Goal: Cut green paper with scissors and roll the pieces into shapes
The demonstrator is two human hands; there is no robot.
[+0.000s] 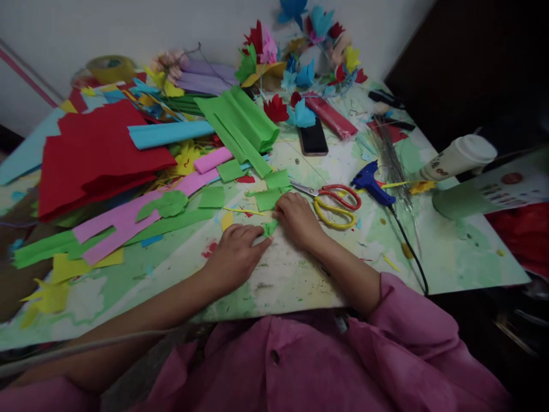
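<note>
My left hand (237, 254) is closed on a small green paper piece (269, 229) at the table's front middle. My right hand (297, 220) rests just right of that piece, its fingers bent together near the piece's upper edge; whether they grip anything is hidden. Green paper squares (269, 199) lie just beyond my fingers. Scissors (338, 200) with red and yellow handles lie right of my right hand, blades pointing left. Further right is a blue glue gun (372, 183) with a black cord.
Red paper (98, 154), green crepe paper (244, 120) and pink strips (189, 186) cover the left side. Paper flowers (304, 74) stand at the back. A phone (313, 138), metal wires (392, 154) and a lidded cup (461, 157) are toward the right.
</note>
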